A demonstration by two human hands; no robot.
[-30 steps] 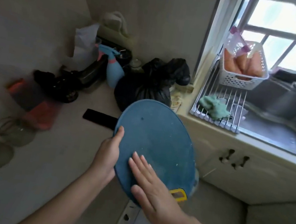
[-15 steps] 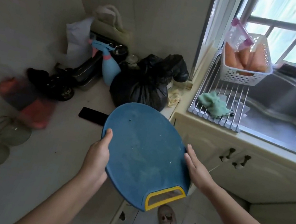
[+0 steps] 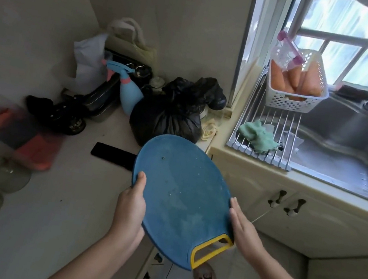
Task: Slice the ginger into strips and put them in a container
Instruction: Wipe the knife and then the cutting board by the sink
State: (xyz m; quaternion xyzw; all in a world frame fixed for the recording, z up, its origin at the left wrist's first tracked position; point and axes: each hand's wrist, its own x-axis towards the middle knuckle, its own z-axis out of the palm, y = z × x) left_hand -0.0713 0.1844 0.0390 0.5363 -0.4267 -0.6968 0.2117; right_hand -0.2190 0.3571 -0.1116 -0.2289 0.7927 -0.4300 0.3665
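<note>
A round blue cutting board [image 3: 181, 194] with a yellow handle [image 3: 211, 249] hangs tilted above the counter's front edge. My left hand [image 3: 131, 208] grips its left rim, thumb on top. My right hand [image 3: 242, 230] lies with straight fingers against its right rim, near the handle. The board's face carries only pale specks. No ginger and no knife show in this view.
A black bag [image 3: 170, 115], a blue spray bottle [image 3: 128, 93], a black phone [image 3: 113, 154] and glass lids [image 3: 1, 173] sit on the counter [image 3: 59, 204]. At right are a sink [image 3: 345, 150] with a rack [image 3: 273, 129], a green cloth [image 3: 257, 136] and a carrot basket [image 3: 295, 84].
My right hand left the board's face and moved to its right rim. The board has tipped flatter and shifted a little, its yellow handle now in full view.
</note>
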